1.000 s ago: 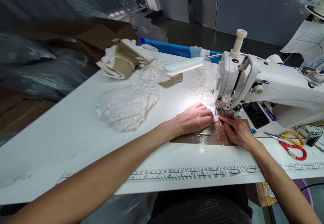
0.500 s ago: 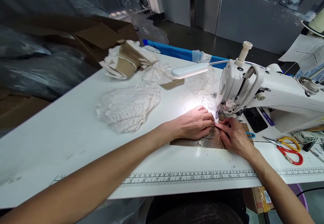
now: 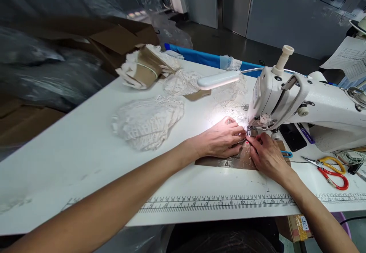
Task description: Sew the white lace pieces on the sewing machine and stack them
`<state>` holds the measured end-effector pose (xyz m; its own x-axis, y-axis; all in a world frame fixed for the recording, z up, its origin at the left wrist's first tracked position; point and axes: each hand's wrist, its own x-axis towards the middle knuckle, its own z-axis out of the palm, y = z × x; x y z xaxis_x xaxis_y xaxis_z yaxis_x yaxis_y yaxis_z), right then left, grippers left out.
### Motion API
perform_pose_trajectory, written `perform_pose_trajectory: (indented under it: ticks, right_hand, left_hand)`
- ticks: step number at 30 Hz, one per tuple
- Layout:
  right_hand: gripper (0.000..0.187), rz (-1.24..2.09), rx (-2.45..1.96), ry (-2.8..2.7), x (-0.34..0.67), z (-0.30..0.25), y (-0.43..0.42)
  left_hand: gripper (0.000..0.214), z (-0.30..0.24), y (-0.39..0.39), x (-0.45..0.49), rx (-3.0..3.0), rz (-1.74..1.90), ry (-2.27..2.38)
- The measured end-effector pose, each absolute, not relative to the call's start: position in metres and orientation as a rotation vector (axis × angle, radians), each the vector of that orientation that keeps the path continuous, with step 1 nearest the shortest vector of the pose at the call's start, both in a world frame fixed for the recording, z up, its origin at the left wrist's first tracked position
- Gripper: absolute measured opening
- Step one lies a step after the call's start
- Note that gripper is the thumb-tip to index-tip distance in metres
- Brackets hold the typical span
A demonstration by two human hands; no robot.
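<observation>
Both hands meet at the needle of a white sewing machine (image 3: 265,100). My left hand (image 3: 224,137) lies with bent fingers, closed on white lace fabric (image 3: 233,110) that spreads out behind it under the lamp's glare. From the other side, my right hand (image 3: 267,153) pinches thumb and fingertips together by the presser foot. The bit between those fingertips is too small to make out. Beneath both hands is a brown, shiny plate (image 3: 220,162) with thread scraps on it.
Several lace pieces (image 3: 150,121) lie to the left, with a tied lace bundle (image 3: 145,68) behind. Scissors (image 3: 331,172), a phone (image 3: 293,136) and a blue clip (image 3: 286,153) are on the right. A lamp (image 3: 219,80) reaches over the table. A printed ruler (image 3: 223,203) runs along the front edge.
The whole view has shifted slightly, so things appear a little further right. Both hands remain at the needle, with only slight finger movement.
</observation>
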<state>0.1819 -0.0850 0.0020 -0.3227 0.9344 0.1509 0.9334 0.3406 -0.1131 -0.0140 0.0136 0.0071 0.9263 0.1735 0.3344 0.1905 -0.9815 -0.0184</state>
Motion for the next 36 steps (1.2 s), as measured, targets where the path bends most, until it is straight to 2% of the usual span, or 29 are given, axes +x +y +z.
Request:
perform_pose_trajectory:
  ticks: [8, 17, 21, 29, 36]
  right_hand:
    - [0.041, -0.045, -1.746, -2.362, 0.176, 0.001, -0.085]
    - [0.03, 0.51, -1.555, -2.118, 0.211, 0.015, -0.076]
    - [0.038, 0.66, -1.528, -2.046, 0.217, 0.024, -0.07]
    - [0.044, 0.462, -1.811, -1.889, 0.216, 0.002, -0.062]
    - [0.037, 0.498, -1.715, -1.941, 0.214, 0.005, -0.069]
  left_hand:
    - [0.019, 0.007, 0.015, -0.015, -3.028, -0.486, -0.352]
    - [0.019, 0.009, 0.015, -0.015, -3.016, -0.493, -0.394]
    - [0.016, 0.01, 0.016, -0.015, -3.029, -0.478, -0.399]
    - [0.018, 0.012, 0.015, -0.016, -3.057, -0.466, -0.391]
    - [0.016, 0.007, 0.016, -0.017, -3.065, -0.482, -0.416]
